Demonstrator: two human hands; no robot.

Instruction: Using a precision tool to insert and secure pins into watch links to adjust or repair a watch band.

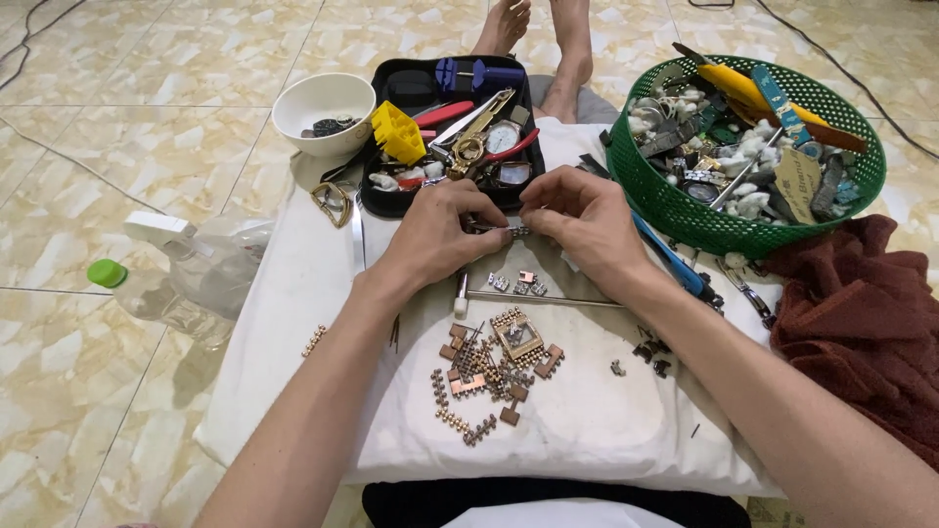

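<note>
Fingers [489, 217] of left hand [440, 235] and right hand [587, 223] pinched narrow on small metal watch band [515, 231], above white pillow [293, 323]. Likely light, jointed, slippery; best gripped at ends.

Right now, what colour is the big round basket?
Green, clearest in the head view.

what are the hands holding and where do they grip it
Both hands, left hand and right hand, pinch a short metal watch band piece by its two ends.
</note>
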